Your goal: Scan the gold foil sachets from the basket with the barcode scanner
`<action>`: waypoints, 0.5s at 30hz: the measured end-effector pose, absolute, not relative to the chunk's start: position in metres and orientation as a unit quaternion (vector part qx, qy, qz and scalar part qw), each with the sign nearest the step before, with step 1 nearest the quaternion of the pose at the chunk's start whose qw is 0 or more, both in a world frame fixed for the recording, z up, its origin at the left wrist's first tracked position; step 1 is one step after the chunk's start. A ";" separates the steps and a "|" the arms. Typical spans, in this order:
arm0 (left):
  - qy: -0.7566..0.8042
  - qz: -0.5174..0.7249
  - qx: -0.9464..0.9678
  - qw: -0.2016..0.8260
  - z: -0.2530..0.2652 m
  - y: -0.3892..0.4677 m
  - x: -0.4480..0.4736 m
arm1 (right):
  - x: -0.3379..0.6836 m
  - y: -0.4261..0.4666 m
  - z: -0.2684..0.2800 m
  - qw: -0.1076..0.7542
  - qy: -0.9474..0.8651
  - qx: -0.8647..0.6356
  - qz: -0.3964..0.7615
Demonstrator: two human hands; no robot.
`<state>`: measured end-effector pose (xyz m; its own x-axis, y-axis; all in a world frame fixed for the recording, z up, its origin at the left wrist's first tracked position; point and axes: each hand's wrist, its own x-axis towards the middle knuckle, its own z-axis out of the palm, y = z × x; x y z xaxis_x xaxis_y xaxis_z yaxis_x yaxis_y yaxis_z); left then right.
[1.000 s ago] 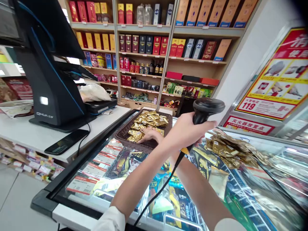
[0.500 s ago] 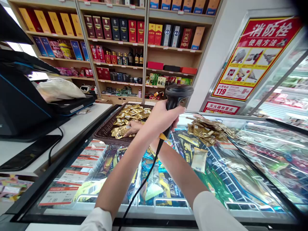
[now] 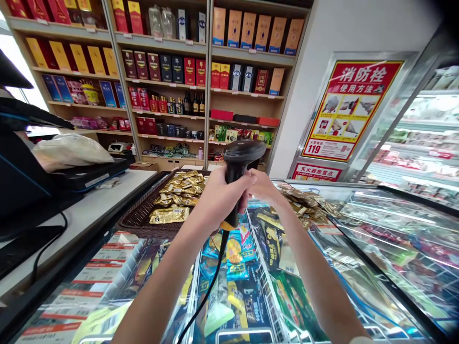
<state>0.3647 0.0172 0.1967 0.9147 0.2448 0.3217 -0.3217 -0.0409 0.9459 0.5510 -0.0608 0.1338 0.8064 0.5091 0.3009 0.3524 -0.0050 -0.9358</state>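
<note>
My left hand [image 3: 224,188] is wrapped round the handle of a black barcode scanner [image 3: 244,152], held upright over the freezer with its cable hanging down. Just right of the scanner is my right hand [image 3: 263,185]; its fingers are mostly hidden behind the left hand and the handle. Shiny gold packets [image 3: 179,191] lie heaped in a brown woven basket [image 3: 134,222] to the left. Beyond my right forearm, a second pile of similar packets [image 3: 304,205] rests on the freezer glass.
Beneath my arms is a chest freezer with wire dividers and bagged goods [image 3: 247,296]. A counter [image 3: 118,191] on the left bears a scale with a plastic bag [image 3: 73,150] and a dark screen unit. Shelves of boxes [image 3: 161,67] and a red poster [image 3: 351,112] stand behind.
My right hand has left the packets in the basket and moved right, beside the scanner. The view has tilted up, and the scanner is still in my left hand.
</note>
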 end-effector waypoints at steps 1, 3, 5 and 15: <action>-0.025 0.202 0.695 0.689 0.196 0.016 0.365 | 0.560 -0.069 0.135 0.639 -0.318 -0.699 0.042; -0.020 0.196 0.706 0.680 0.195 0.015 0.366 | 0.575 -0.083 0.136 0.655 -0.330 -0.680 0.012; -0.016 0.193 0.714 0.673 0.195 0.016 0.367 | 0.586 -0.092 0.136 0.662 -0.338 -0.669 0.035; 0.008 0.188 0.719 0.670 0.195 0.017 0.373 | 0.587 -0.083 0.130 0.685 -0.285 -0.659 0.124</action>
